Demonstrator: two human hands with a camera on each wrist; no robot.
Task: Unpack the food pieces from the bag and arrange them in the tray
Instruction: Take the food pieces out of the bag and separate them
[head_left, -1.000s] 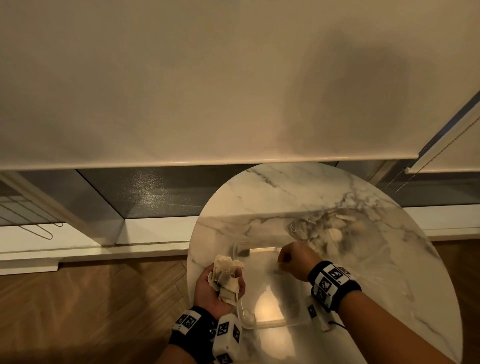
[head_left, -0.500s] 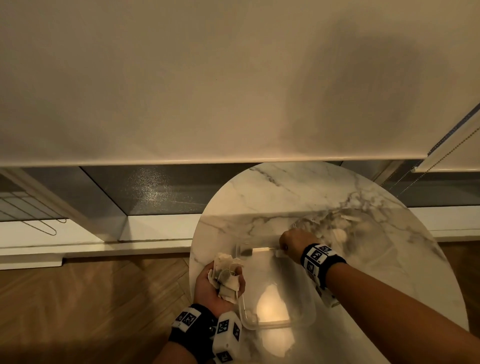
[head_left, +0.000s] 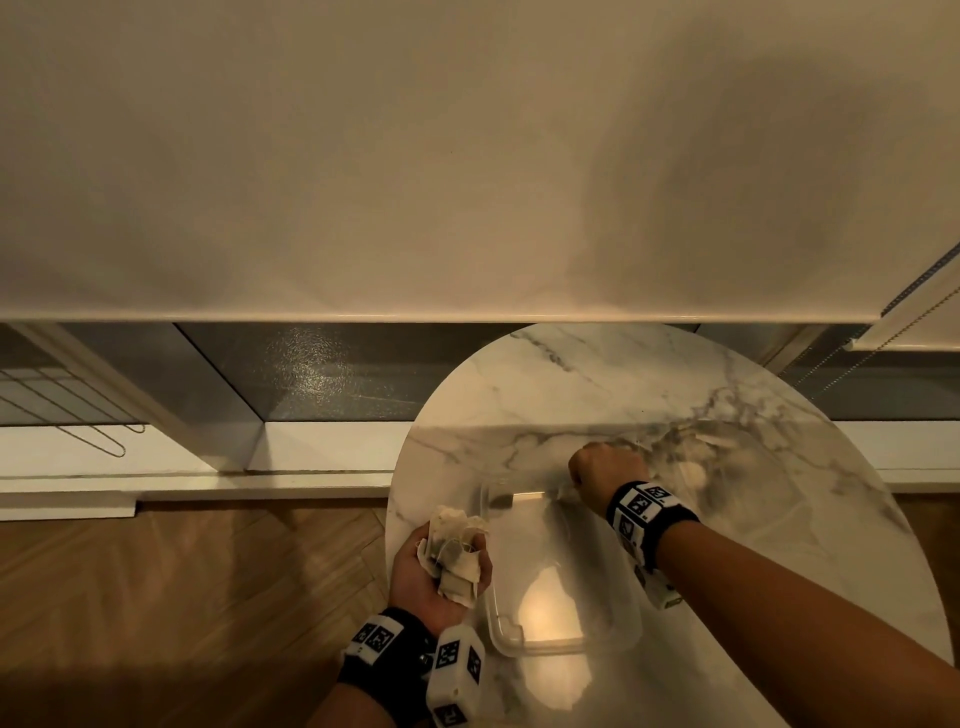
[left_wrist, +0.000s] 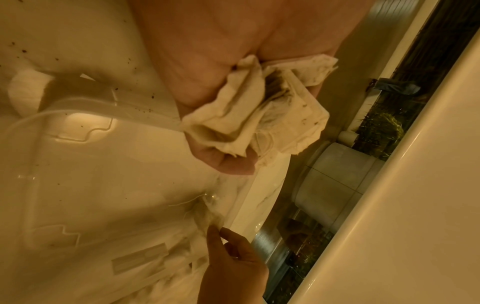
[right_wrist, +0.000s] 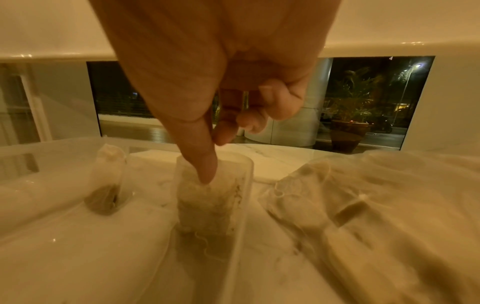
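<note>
Warm, dim light fills my view. A pale roller blind (head_left: 415, 156) covers the upper frame, with dark window glass (head_left: 322, 369) below it. Herringbone wood floor (head_left: 182, 587) fills the lower left, and my round marble worktop (head_left: 597, 384) sits lower right. Outside, centre right, I see a potted plant (right_wrist: 350, 115).

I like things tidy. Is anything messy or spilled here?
Yes. Dark crumbs are scattered on the table beside the clear tray. The left hand grips a crumpled, stained bunch of tea bags.
</note>
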